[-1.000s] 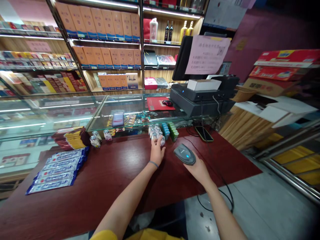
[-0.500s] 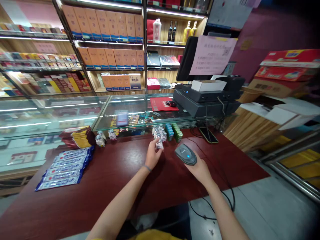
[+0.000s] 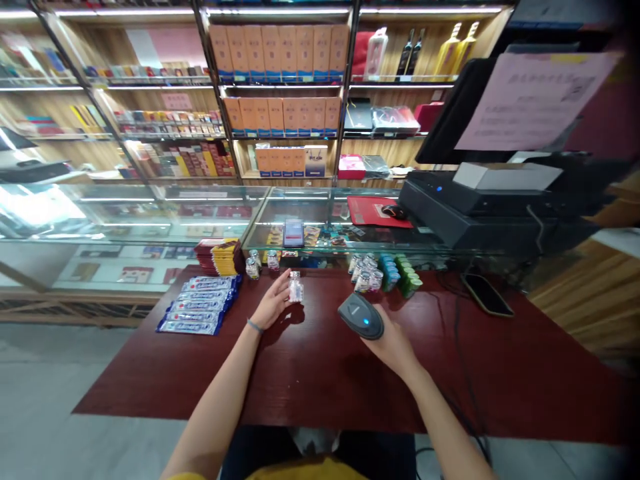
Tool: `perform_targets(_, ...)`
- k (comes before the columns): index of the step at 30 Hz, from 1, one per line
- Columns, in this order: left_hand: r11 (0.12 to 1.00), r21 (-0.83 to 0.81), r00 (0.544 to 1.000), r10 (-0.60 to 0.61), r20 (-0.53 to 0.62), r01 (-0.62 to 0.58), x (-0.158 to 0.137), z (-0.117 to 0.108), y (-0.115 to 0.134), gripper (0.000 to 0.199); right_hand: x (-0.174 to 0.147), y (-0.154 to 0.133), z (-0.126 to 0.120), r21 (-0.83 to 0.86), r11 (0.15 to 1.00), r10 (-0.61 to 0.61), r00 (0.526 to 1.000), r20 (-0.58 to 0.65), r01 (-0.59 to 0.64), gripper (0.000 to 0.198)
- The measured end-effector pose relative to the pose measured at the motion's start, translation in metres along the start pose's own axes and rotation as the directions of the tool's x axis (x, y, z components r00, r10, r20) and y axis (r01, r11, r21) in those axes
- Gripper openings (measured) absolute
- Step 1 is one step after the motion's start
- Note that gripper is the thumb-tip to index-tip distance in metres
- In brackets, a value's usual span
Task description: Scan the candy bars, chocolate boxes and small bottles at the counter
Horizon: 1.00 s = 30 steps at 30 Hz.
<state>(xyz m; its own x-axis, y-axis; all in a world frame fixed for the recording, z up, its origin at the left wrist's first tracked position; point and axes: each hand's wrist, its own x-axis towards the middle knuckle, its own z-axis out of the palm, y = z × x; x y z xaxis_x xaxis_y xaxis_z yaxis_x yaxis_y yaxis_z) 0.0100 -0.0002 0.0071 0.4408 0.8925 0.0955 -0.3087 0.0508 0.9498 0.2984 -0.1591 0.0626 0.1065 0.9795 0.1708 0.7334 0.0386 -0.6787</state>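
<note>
My left hand (image 3: 271,301) holds a small clear bottle (image 3: 296,291) with a silvery cap and pale contents, its fingers along the left side, over the dark red desk (image 3: 300,373). In my right hand (image 3: 395,345) is a grey barcode scanner (image 3: 360,316) with a lit blue light, its front pointing left toward the bottle. Beyond the scanner stands a cluster of similar small bottles (image 3: 369,275), beside blue packs (image 3: 389,272) and green packs (image 3: 408,275). A few more little bottles (image 3: 253,268) stand to the left of my left hand.
Blue-and-white packets (image 3: 199,305) lie in a row at the left, with red and yellow packs (image 3: 219,257) behind them. A phone (image 3: 487,294) lies at the right. Behind the desk are a glass counter (image 3: 320,200), a red mat (image 3: 375,211) with a mouse, and a monitor (image 3: 457,110).
My left hand has carried the small bottle leftward, away from the cluster. My right hand still holds the scanner, now turned more to the left. The view has swung left.
</note>
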Motion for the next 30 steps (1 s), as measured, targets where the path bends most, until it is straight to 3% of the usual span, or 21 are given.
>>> perform_targets(6, 0.998, -0.057, 0.998, -0.002, -0.064, -0.001, -0.005, -0.017, 0.004, 0.070, 0.010, -0.037, 0.031, -0.129, 0.978, -0.138, 0.975, 0.177, 0.162, 0.047)
perform_targets(9, 0.997, -0.071, 0.994, 0.017, -0.110, -0.025, -0.001, -0.019, -0.001, 0.065, 0.011, -0.043, 0.038, -0.185, 0.963, -0.153, 0.963, 0.220, 0.195, 0.034)
perform_targets(12, 0.996, -0.085, 0.992, 0.030, -0.121, -0.040, 0.002, -0.021, -0.003, 0.062, 0.011, -0.043, 0.041, -0.210, 0.956, -0.156, 0.962, 0.226, 0.205, 0.028)
perform_targets(18, 0.998, -0.067, 0.996, 0.001, -0.091, -0.007, -0.001, -0.017, 0.003, 0.069, 0.011, -0.040, 0.037, -0.112, 0.979, -0.151, 0.974, 0.170, 0.171, 0.037)
perform_targets(21, 0.997, 0.013, 0.985, 0.082, -0.154, -0.081, 0.001, -0.019, 0.000, 0.076, 0.011, -0.036, 0.036, -0.091, 0.983, -0.146, 0.978, 0.150, 0.161, 0.037)
perform_targets(23, 0.972, 0.175, 0.939, 0.204, -0.278, -0.159, 0.004, -0.023, -0.005, 0.080, 0.012, -0.032, 0.037, -0.084, 0.983, -0.149, 0.979, 0.138, 0.162, 0.038)
perform_targets(24, 0.937, 0.300, 0.894, 0.285, -0.347, -0.182, 0.006, -0.026, -0.008, 0.078, 0.012, -0.030, 0.038, -0.084, 0.983, -0.151, 0.980, 0.132, 0.163, 0.038)
perform_targets(27, 0.739, 0.662, 0.741, 0.514, -0.431, -0.127, 0.007, -0.035, -0.013, 0.061, 0.012, -0.025, 0.040, -0.090, 0.982, -0.153, 0.980, 0.127, 0.165, 0.039)
perform_targets(28, 0.674, 0.733, 0.714, 0.557, -0.423, -0.092, 0.007, -0.037, -0.014, 0.056, 0.012, -0.024, 0.040, -0.089, 0.982, -0.152, 0.980, 0.130, 0.164, 0.039)
perform_targets(30, 0.590, 0.806, 0.702, 0.591, -0.398, -0.040, 0.007, -0.037, -0.014, 0.051, 0.013, -0.023, 0.038, -0.082, 0.984, -0.149, 0.979, 0.139, 0.161, 0.037)
